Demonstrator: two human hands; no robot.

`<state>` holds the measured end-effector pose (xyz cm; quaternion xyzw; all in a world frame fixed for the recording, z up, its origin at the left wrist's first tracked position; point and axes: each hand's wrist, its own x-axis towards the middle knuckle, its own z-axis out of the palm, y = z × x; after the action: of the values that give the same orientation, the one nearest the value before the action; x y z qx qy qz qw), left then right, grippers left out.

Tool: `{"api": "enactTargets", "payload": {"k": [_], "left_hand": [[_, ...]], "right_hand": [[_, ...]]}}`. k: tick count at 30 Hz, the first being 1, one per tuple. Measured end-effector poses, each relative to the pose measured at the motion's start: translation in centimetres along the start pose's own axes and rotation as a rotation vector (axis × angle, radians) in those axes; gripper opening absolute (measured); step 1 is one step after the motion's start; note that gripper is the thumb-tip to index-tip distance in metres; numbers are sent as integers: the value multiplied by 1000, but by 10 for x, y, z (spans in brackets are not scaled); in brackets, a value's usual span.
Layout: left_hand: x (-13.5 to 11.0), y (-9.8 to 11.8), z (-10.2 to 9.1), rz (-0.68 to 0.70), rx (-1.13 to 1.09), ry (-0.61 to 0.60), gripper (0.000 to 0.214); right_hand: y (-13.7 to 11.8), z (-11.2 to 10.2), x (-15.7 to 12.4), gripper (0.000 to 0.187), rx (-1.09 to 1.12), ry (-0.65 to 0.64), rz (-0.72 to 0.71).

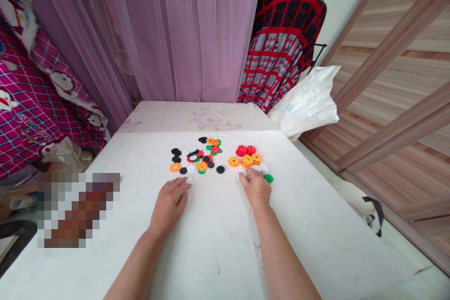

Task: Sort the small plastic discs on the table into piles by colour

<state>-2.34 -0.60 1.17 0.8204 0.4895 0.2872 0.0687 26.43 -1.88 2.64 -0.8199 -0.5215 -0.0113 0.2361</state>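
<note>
Table (211, 234): pale cloth cover, with a flower-printed strip at the far end.
Right hand (258, 190): fingers curled in, thumb and forefinger brought together on a small white piece (242, 174), its outline partly hidden.
Left hand (171, 200): palm down, fingers loosely bent, thumb a little apart; a white disc (190, 179) lies at the fingertips, though whether it is gripped cannot be told.
Beside the right hand: one green disc (269, 178), just right of the knuckles.
Beyond the right hand: orange discs (247, 161) partly overlapping, with red discs (241, 151) behind them.
Between the hands: a lone black disc (220, 169), flat on the cloth, near the mixed pile.
Beyond the left hand: mixed pile (201, 166) of notched discs in black, white, orange, red and green, many overlapping.
Background: purple curtain (193, 33) behind the table; white plastic bag (305, 103) at its far right corner; wooden doors (379, 89) farther right.
</note>
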Motion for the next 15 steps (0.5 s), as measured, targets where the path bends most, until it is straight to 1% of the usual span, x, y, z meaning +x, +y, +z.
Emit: {"api": "enactTargets", "payload": {"k": [3, 6, 8, 10, 12, 15], "left_hand": [[0, 1, 0, -2, -8, 3, 30], [0, 0, 0, -2, -25, 23, 30], [0, 0, 1, -10, -33, 33, 30], [0, -1, 2, -29, -37, 51, 30], [-1, -2, 3, -62, -26, 87, 30], [-1, -2, 3, -118, 21, 150, 31]], "right_hand": [[1, -1, 1, 24, 1, -18, 8], [1, -2, -2, 26, 52, 26, -5], [-3, -1, -7, 26, 105, 58, -58], [-12, 0, -16, 24, 158, 57, -148], [-25, 3, -28, 22, 198, 6, -252], [-52, 6, -44, 18, 202, -128, -382]]}}
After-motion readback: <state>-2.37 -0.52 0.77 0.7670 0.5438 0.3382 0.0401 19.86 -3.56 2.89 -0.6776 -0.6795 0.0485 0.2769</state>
